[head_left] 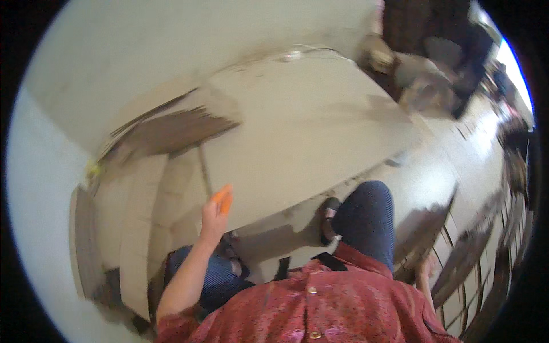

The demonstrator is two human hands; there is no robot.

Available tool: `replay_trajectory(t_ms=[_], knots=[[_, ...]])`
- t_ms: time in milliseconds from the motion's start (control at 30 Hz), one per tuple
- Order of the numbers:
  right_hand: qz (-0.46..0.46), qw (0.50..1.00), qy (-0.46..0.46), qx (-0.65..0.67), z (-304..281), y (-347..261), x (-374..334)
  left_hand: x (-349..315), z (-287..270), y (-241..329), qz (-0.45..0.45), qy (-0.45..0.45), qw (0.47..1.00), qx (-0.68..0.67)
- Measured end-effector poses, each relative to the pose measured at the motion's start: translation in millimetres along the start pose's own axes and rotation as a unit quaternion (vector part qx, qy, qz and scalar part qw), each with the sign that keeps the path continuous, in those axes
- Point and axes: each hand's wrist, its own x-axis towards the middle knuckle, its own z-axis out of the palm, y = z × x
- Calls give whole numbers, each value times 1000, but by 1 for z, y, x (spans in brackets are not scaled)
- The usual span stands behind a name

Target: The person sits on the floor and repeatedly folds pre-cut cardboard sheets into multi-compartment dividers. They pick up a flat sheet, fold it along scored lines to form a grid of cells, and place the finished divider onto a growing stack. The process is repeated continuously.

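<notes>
My left hand (213, 222) is closed around a small bright orange object (226, 200), whose kind the blur hides. It is just above the near left edge of a large pale board (309, 126). On the far left part of the board lies a pile of thin dark brown strips (177, 132). My right hand (424, 270) hangs low at my right side, beside dark brown strips (420, 234) on the floor. Its fingers are smeared and partly hidden, so whether it touches them cannot be made out.
Flattened cardboard pieces (137, 228) stand at the left near the wall. A white item with a cable (293, 55) lies at the board's far edge. Sacks and bundles (426, 80) are heaped at the far right. More dark strips (469, 257) spread over the tiled floor at right.
</notes>
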Motion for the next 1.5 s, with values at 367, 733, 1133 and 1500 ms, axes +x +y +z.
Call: replay_trajectory(t_ms=[367, 733, 1133, 1500], knots=[[17, 998, -38, -47, -8, -11, 33, 107, -162, -84, -24, 326, 935, 139], [-411, 794, 8, 447, -231, -416, 3, 182, -259, -143, -126, 271, 948, 106], [-578, 590, -250, 505, -220, -725, -104, 210, -312, -210, -238, 236, 938, 87], [-470, 553, -399, 561, -206, -790, -104, 208, -308, -179, -265, 137, 950, 90]])
